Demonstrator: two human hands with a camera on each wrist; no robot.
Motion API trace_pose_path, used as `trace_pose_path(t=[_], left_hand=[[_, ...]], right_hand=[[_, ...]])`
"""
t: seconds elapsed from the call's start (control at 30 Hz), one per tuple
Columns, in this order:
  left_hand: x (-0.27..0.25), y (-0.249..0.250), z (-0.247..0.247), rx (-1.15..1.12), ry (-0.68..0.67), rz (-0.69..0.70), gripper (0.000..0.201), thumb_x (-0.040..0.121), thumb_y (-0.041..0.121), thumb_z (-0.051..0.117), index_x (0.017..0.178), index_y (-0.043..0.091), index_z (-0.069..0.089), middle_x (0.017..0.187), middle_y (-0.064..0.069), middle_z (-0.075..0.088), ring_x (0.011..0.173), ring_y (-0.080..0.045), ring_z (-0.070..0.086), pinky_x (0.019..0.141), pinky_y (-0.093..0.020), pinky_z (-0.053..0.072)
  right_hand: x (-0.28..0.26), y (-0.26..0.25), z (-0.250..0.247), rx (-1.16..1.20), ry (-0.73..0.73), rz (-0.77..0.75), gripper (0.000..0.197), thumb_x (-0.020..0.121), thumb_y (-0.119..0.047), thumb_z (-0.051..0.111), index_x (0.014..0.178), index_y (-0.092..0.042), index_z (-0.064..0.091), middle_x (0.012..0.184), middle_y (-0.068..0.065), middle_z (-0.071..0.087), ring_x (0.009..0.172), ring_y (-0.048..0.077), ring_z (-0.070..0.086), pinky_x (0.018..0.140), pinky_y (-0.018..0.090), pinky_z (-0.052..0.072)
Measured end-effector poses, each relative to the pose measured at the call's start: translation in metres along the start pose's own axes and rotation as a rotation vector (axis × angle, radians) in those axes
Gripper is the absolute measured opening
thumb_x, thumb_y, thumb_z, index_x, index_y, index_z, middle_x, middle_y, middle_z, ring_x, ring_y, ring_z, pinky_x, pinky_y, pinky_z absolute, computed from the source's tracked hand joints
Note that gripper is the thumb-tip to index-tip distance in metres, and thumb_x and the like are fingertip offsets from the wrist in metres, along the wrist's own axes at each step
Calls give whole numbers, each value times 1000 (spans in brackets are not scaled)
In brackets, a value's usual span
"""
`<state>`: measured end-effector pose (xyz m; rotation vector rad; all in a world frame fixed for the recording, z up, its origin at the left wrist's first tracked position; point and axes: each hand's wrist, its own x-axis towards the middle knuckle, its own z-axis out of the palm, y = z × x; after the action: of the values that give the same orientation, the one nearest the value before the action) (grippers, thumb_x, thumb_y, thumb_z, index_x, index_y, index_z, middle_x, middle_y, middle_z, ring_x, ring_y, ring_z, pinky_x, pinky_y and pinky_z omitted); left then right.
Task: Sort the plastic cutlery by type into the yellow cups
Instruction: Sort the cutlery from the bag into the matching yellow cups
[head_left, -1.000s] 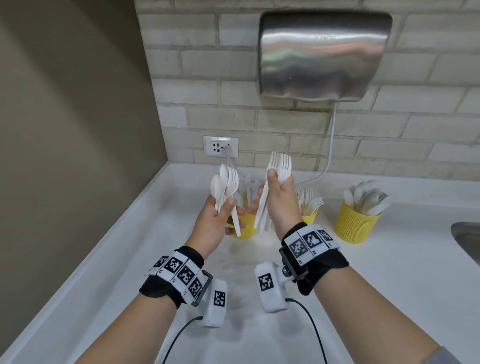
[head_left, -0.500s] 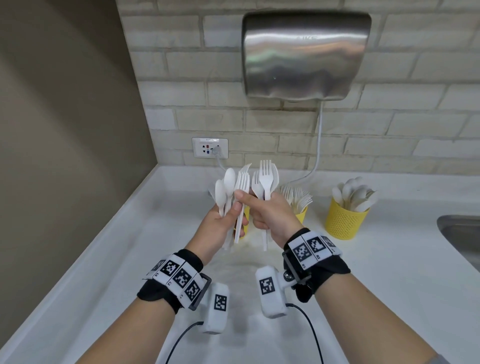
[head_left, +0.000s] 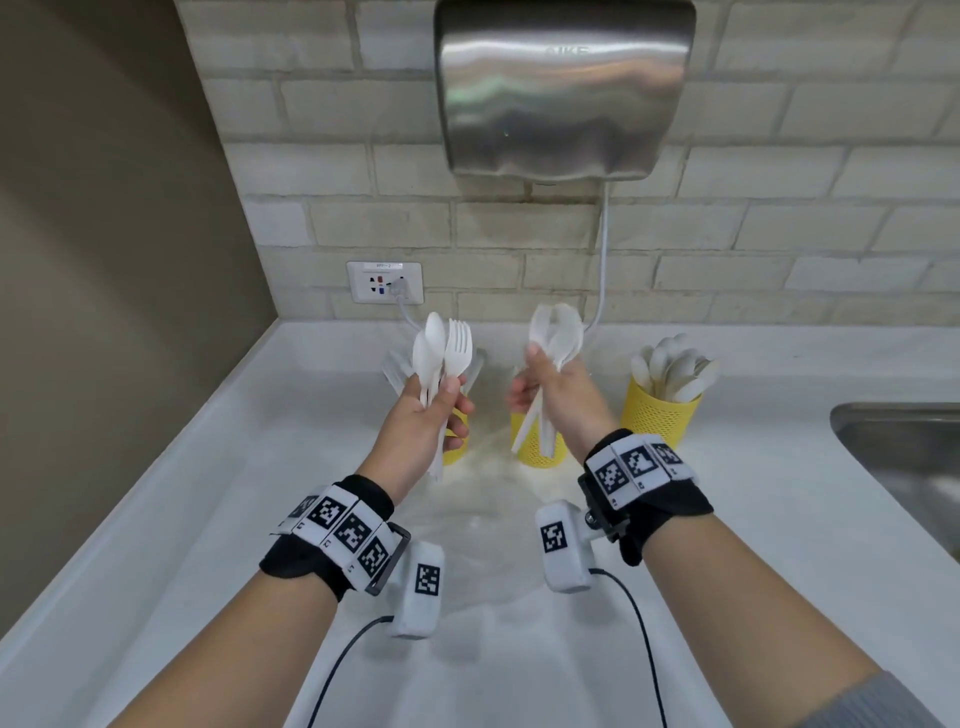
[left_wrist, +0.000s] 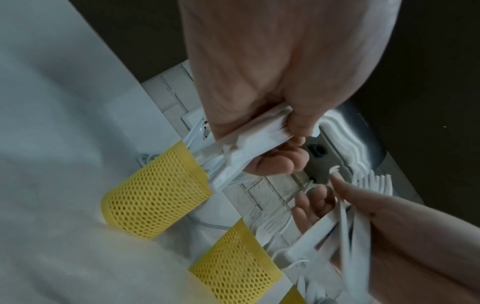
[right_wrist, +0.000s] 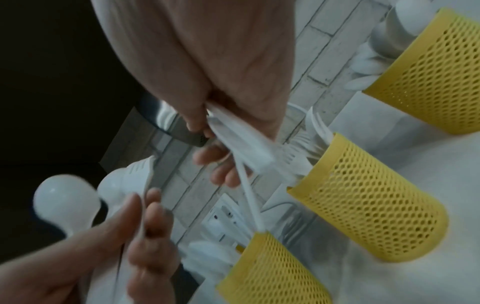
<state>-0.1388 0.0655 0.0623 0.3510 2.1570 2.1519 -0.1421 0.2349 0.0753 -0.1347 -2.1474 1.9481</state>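
Note:
My left hand (head_left: 434, 410) grips a bundle of white plastic cutlery (head_left: 441, 353) by the handles, with spoon heads and one fork head pointing up. It is held above the left yellow mesh cup (head_left: 457, 452). My right hand (head_left: 550, 400) grips a second white bundle (head_left: 556, 332) above the middle yellow cup (head_left: 540, 449). Its heads are blurred in the head view, but fork tines (left_wrist: 376, 182) show in the left wrist view. The middle cup (right_wrist: 363, 205) holds forks. The right yellow cup (head_left: 660, 415) is full of spoons. The two hands are apart.
The cups stand in a row on a white counter (head_left: 260, 519) against a brick wall. A steel hand dryer (head_left: 566, 88) hangs above, its cable running to a wall socket (head_left: 384, 282). A steel sink (head_left: 904, 447) is at the right; a tan side wall is at the left.
The hands met half a second ago, the right fingers touching the left bundle. Now they have parted, and the right hand has swung right toward the middle cup.

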Motion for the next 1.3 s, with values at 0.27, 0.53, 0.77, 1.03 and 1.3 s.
trace_pose_path(t=[0.27,0.53,0.77,1.03,1.3], left_hand=[[5,5,15,3,-35,-15,19,102,26,43,111,11,51,80,-1,58,61,-15,50,58,-28,45],[8,2,8,26,-36,-28,22,101,27,43,113,12,52,81,0,59,62,-15,51,60,-27,47],[8,-2,6,48,-26,-24,22,102,26,42,115,12,52,82,-1,57,63,-14,51,59,-25,47],[7,-3,9,41,-17,-12,22,101,26,44,114,9,52,72,0,49,52,-11,44,53,-23,41],[6,-2,15,-6,-54,-24,27,100,29,46,121,13,52,71,3,44,53,-8,36,53,-21,35]], right_hand=[[36,9,-11,90,303,-22,66,96,-38,51,150,-22,16,102,7,64,75,6,62,76,20,49],[57,25,11,156,466,-28,69,70,-62,71,116,-13,56,101,9,68,92,28,65,94,43,52],[60,30,6,-22,467,-212,35,78,-3,68,104,-19,53,102,9,62,90,19,61,79,26,48],[55,40,-17,-1165,139,-301,46,104,-33,21,139,-17,47,153,-2,37,144,17,25,118,46,-2],[22,-1,-6,-918,146,-328,49,99,-51,30,126,-23,60,135,-2,54,130,25,36,110,43,17]])
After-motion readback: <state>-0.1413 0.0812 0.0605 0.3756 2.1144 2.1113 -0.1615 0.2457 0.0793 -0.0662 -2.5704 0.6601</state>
